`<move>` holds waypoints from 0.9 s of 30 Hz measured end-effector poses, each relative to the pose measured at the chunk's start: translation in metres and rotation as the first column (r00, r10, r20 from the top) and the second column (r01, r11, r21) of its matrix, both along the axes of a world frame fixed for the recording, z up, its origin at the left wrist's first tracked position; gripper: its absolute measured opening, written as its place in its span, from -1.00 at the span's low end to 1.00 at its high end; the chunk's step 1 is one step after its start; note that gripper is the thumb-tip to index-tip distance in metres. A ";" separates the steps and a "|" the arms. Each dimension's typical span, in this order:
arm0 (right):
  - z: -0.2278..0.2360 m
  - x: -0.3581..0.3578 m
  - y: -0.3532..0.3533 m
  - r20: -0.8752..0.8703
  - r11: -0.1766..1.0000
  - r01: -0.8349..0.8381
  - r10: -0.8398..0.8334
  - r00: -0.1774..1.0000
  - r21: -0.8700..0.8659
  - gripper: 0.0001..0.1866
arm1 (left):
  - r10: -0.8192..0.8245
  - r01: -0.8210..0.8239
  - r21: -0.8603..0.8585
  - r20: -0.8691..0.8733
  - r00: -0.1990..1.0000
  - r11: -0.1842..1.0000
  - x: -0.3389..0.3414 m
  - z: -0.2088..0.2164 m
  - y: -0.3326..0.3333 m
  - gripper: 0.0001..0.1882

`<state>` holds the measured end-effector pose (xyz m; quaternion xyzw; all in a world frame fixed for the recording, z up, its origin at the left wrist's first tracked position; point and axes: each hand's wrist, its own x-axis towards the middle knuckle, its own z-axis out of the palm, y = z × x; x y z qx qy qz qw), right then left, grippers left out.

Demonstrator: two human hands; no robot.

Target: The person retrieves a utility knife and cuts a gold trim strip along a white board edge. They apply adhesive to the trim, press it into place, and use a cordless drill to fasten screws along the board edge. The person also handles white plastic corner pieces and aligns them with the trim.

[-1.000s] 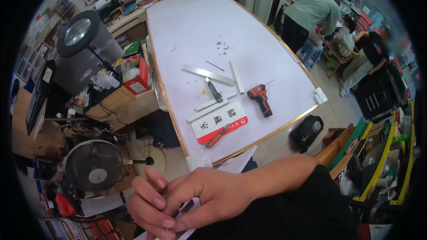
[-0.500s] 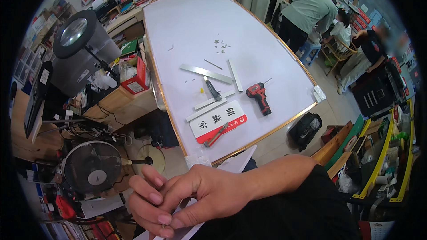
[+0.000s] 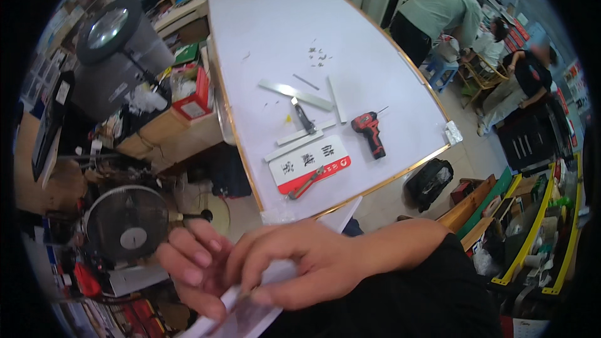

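Note:
Low in the head view, my right hand (image 3: 307,266) reaches in from the right in a black sleeve. Its thumb and forefinger pinch a small thin metal piece (image 3: 252,291), too blurred to name, against a white panel (image 3: 278,275). My left hand (image 3: 191,266) is at the panel's left side, its fingers curled and one digit along the edge, gripping it. A panel corner (image 3: 341,216) sticks out beyond my right wrist. Part of the panel is hidden behind my hands.
On the white table (image 3: 269,25) lie a red-black cordless drill (image 3: 368,131), a utility knife (image 3: 303,116), metal strips (image 3: 297,95), a red-white sign (image 3: 307,164) with a hand tool (image 3: 305,183), and scattered small hardware (image 3: 320,56). A fan (image 3: 128,222) stands left; people (image 3: 435,15) are beyond.
My hands have shifted slightly; the right hand's pinch has moved up and right, and more of the white panel shows between them. The table appears slightly higher and to the right.

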<state>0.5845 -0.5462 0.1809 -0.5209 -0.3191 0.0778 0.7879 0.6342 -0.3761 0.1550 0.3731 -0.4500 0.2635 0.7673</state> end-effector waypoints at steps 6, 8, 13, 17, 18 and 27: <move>-0.047 -0.011 -0.012 0.516 0.757 0.621 -0.457 0.725 -0.203 -0.71 | -0.170 0.170 -0.001 -0.078 0.982 0.985 0.000 -0.002 0.006 -0.72; -0.067 -0.009 -0.008 0.560 0.728 0.661 -0.476 0.678 -0.182 -0.71 | -0.239 0.238 -0.046 -0.037 0.970 0.970 0.007 -0.007 0.003 -0.64; -0.085 0.010 -0.008 0.575 0.620 0.778 -0.599 0.557 -0.107 -0.72 | -0.478 0.466 0.213 0.006 0.878 0.859 0.040 -0.004 0.014 -0.52; -0.080 0.032 -0.033 0.664 0.418 0.906 -0.658 0.354 -0.068 -0.72 | -0.607 0.601 0.373 -0.117 0.786 0.707 0.061 -0.007 0.028 -0.55; -0.078 0.035 -0.047 0.700 0.396 0.913 -0.625 0.344 -0.095 -0.72 | -0.646 0.661 0.381 -0.186 0.740 0.647 0.060 -0.010 0.031 -0.56; -0.106 0.047 -0.093 0.681 0.337 0.938 -0.668 0.300 -0.082 -0.80 | -0.431 0.806 0.359 -0.704 0.565 0.470 0.038 -0.016 0.047 -0.39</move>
